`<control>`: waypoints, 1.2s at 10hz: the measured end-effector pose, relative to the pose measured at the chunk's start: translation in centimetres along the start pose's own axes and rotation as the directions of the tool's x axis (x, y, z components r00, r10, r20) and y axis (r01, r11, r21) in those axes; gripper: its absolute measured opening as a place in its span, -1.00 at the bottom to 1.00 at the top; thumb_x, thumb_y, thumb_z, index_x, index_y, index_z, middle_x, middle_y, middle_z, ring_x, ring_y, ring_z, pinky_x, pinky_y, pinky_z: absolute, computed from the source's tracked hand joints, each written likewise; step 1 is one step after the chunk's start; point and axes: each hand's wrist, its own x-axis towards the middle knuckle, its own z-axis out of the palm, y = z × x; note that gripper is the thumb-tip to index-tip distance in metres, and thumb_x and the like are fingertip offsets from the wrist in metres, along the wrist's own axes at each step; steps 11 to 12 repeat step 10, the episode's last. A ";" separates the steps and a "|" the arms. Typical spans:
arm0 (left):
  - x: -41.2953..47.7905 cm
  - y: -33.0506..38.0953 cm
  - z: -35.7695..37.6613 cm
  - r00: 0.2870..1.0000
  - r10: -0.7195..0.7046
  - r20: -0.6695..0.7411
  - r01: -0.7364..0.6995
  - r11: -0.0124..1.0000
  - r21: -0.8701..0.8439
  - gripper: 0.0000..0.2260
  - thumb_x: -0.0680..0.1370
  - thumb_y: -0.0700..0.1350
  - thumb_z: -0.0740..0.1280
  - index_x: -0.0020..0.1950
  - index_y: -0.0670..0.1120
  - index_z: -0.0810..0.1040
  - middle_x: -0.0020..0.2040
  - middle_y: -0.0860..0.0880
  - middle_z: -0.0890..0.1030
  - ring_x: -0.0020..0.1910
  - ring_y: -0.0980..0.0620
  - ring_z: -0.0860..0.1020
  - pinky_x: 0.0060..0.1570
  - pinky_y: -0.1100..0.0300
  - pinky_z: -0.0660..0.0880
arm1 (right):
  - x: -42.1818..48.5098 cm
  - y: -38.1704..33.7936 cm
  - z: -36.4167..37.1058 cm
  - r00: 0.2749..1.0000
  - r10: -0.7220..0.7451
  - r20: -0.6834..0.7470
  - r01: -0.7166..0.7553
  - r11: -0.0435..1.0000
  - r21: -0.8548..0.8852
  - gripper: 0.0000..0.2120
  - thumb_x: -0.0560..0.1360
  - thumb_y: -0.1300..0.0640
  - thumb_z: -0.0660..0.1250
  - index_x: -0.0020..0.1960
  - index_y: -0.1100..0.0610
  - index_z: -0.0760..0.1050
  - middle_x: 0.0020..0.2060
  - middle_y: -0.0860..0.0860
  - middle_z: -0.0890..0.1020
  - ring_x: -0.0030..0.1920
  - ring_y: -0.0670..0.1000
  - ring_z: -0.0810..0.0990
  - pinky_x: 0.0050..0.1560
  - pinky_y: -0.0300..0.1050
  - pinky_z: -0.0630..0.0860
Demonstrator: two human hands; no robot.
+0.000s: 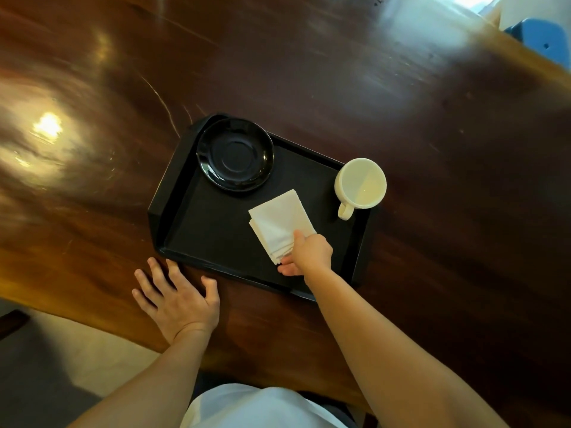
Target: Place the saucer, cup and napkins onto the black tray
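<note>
A black tray [197, 230] lies on the dark wooden table. A glossy black saucer [235, 154] sits in its far left corner. An empty white cup [361, 182] stands upright at the tray's far right corner, handle pointing toward me. A stack of white napkins [279, 222] lies over the middle of the tray, and my right hand [309, 253] pinches its near corner, thumb on top and fingers underneath. Just outside the tray's near left edge, my left hand [176, 298] rests flat on the table with fingers spread.
The wooden table [432, 134] stretches far on all sides, with bright light reflections at the left. Its near edge runs under my forearms. A blue object [543, 41] sits past the far right edge of the table.
</note>
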 end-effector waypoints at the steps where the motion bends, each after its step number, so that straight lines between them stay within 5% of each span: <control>1: 0.0 0.0 -0.1 1.000 0.002 0.006 -0.002 1.000 0.004 -0.34 0.51 0.22 0.16 0.51 -0.13 0.28 0.60 -0.23 0.19 0.60 -0.30 0.07 0.54 -0.24 -0.09 | -0.4 0.6 0.8 0.998 0.066 0.013 -0.067 0.980 0.189 -0.67 0.66 -0.01 0.22 -0.14 0.23 0.42 -0.51 0.13 0.68 -0.49 0.12 0.70 -0.56 -0.15 0.60; 4: -0.2 0.1 -0.4 1.000 -0.003 0.019 0.003 1.000 -0.007 -0.33 0.52 0.20 0.16 0.52 -0.16 0.27 0.61 -0.24 0.18 0.61 -0.30 0.05 0.55 -0.23 -0.11 | -0.7 1.4 2.2 0.981 0.172 0.086 -0.192 0.852 0.487 -0.80 0.62 0.05 0.30 0.13 0.17 0.45 -0.13 0.22 0.69 -0.40 0.18 0.71 -0.56 -0.04 0.60; 5: -0.1 0.2 -0.6 1.000 0.001 0.021 -0.001 1.000 -0.013 -0.33 0.52 0.19 0.16 0.53 -0.16 0.26 0.61 -0.25 0.18 0.61 -0.30 0.04 0.54 -0.23 -0.11 | -0.5 1.5 2.2 0.986 0.154 0.071 -0.169 0.865 0.472 -0.84 0.61 0.05 0.31 0.04 0.14 0.45 -0.07 0.21 0.70 -0.37 0.16 0.73 -0.57 -0.06 0.59; 7: -0.1 0.2 -0.6 0.999 0.007 0.047 -0.006 1.000 -0.027 -0.33 0.52 0.19 0.15 0.53 -0.16 0.23 0.61 -0.26 0.17 0.61 -0.32 0.04 0.54 -0.26 -0.09 | -0.1 1.9 1.7 0.989 0.138 0.047 -0.145 0.895 0.421 -0.78 0.63 0.03 0.29 -0.10 0.17 0.43 -0.60 0.08 0.64 -0.56 0.09 0.67 -0.56 -0.10 0.60; 8: -0.3 0.0 -0.5 0.998 0.013 0.060 -0.012 1.000 -0.019 -0.33 0.52 0.19 0.15 0.52 -0.16 0.22 0.61 -0.26 0.16 0.61 -0.32 0.03 0.54 -0.26 -0.10 | -0.3 2.3 1.6 0.996 0.090 0.016 -0.089 0.923 0.376 -0.77 0.62 0.02 0.29 -0.14 0.12 0.41 -0.61 0.06 0.63 -0.49 0.09 0.70 -0.46 -0.09 0.66; 10: -0.3 -0.3 -1.5 0.997 0.034 0.071 -0.030 0.997 -0.065 -0.35 0.57 0.17 0.21 0.56 -0.16 0.22 0.63 -0.25 0.14 0.62 -0.32 0.00 0.54 -0.26 -0.13 | -1.9 3.3 0.7 0.999 0.047 0.001 -0.044 0.933 0.358 -0.63 0.60 -0.09 0.31 0.18 0.20 0.43 -0.29 0.14 0.70 -0.43 0.11 0.73 -0.40 -0.09 0.67; 12: -0.3 -0.3 -1.5 0.997 0.034 0.071 -0.030 0.997 -0.065 -0.35 0.57 0.17 0.21 0.56 -0.16 0.22 0.63 -0.25 0.14 0.62 -0.32 0.00 0.54 -0.26 -0.13 | -1.9 3.3 0.7 0.999 0.047 0.001 -0.044 0.933 0.358 -0.63 0.60 -0.09 0.31 0.18 0.20 0.43 -0.29 0.14 0.70 -0.43 0.11 0.73 -0.40 -0.09 0.67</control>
